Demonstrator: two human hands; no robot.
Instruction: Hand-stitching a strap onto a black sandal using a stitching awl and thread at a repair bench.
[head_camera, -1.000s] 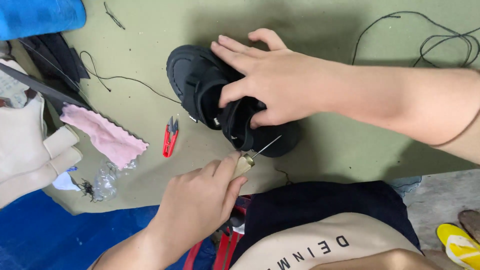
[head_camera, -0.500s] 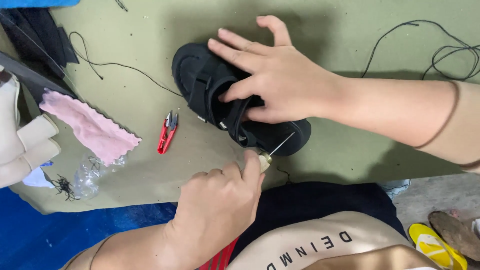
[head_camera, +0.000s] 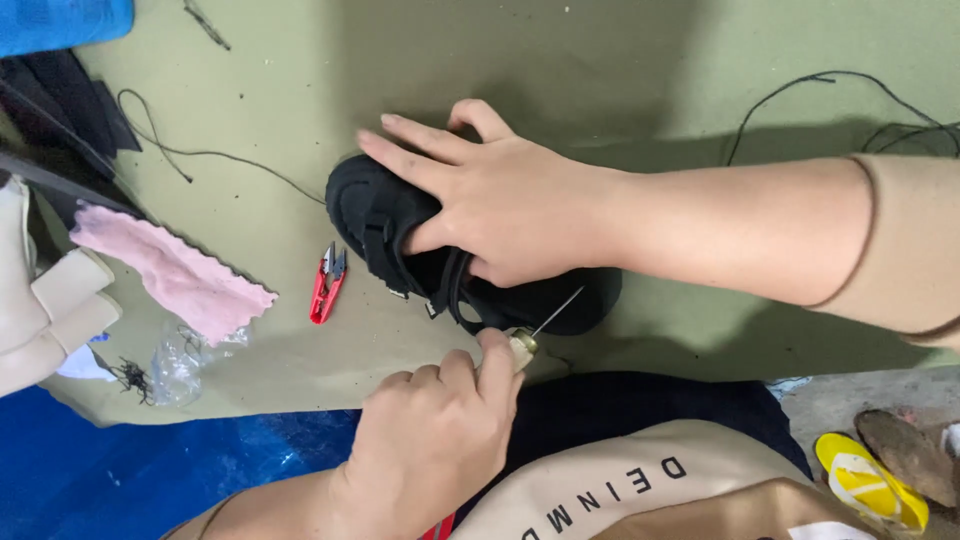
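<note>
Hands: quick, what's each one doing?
Left hand: closed around an awl, its needle at the black shoe.
Right hand: open, pressing down on the shoe.

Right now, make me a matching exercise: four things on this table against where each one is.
Things:
1. black shoe
2. red snips
3. pink cloth
4. awl

Places:
A. gripped in the left hand
B. lying between the cloth and the shoe
C. pressed down under the right hand
D. near the table's left edge

Pairs: 1-C, 2-B, 3-D, 4-A
</note>
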